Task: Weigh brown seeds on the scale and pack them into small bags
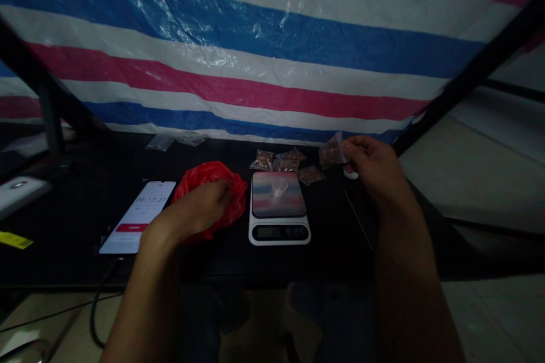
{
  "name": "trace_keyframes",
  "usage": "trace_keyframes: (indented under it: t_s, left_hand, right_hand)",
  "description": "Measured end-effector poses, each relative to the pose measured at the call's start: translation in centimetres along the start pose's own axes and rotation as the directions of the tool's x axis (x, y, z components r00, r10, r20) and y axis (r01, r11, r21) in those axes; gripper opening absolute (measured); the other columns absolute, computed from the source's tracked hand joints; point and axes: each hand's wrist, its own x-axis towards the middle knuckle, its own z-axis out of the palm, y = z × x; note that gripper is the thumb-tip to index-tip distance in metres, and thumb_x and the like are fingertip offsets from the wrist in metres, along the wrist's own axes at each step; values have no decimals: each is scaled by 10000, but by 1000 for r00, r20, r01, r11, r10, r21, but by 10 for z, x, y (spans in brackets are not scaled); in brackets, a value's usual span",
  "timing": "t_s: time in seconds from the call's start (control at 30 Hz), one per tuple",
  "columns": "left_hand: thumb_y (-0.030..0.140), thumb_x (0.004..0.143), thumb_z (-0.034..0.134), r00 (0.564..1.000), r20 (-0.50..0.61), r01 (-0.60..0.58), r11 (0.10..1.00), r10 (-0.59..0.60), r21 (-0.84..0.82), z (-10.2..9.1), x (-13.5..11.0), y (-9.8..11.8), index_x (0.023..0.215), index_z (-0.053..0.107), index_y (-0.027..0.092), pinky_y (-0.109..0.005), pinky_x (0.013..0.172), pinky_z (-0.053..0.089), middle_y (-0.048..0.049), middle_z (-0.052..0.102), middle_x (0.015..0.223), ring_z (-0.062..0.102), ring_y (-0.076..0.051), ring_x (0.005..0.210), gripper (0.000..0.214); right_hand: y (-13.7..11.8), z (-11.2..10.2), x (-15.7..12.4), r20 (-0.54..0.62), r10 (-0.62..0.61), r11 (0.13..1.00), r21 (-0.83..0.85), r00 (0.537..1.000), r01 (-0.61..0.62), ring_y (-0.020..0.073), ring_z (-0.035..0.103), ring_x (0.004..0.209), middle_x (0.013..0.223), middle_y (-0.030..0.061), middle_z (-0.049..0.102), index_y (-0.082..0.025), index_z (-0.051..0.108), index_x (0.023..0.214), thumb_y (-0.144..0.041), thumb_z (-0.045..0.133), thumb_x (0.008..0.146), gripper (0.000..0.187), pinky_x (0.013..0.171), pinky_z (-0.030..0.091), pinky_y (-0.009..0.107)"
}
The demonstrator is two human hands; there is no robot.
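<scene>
My left hand (206, 202) reaches into a red plastic bag (236, 195) left of the scale; its fingertips are hidden in the bag, so what they hold, if anything, does not show. At the right, my right hand (374, 164) pinches the edge of a small clear zip bag (331, 151) with brownish contents, held just above the table. Between the hands stands a white digital kitchen scale (280, 237) with a small clear cup (279, 187) on its plate. Several filled zip bags (286, 165) lie behind the scale.
A lit phone (140, 212) showing a timer lies left of the red bag, a cable below it. Flat clear bags (160, 142) lie at the back left. A dark phone-like slab (361, 215) is beside my right forearm. A striped plastic sheet (255, 39) closes off the back.
</scene>
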Motion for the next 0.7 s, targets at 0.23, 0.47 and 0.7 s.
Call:
trace_keyframes:
  t_s: [0.23,0.47,0.7]
  left_hand:
    - [632,990,325,999,-39,-39,983,32,-179,-6,-11,13,986,691,199,-360,930,500,-82,758,1044,695,-266,994,567]
    - [657,957,436,912,-404,-178,953,67,-245,-19,-34,41,725,613,190,-270,595,419,-6,630,654,574,-173,638,551]
    - [460,996,464,936,-277,-316,869,219,-381,-16,-44,54,819,664,199,-234,627,434,22,653,736,566,-138,673,373]
  right_hand:
    - [-27,15,-10,-26,0,890,455,1000,12,167,673,752,868,13,675,-250,571,961,-447,773,706,380,654,568,280]
    - [-67,48,-40,112,-184,801,593,976,83,143,659,731,859,-13,676,-249,491,856,-338,806,725,352,669,575,286]
    - [-88,85,-62,363,-308,735,677,879,-22,132,632,741,832,-6,684,-227,449,743,-277,768,770,323,695,547,294]
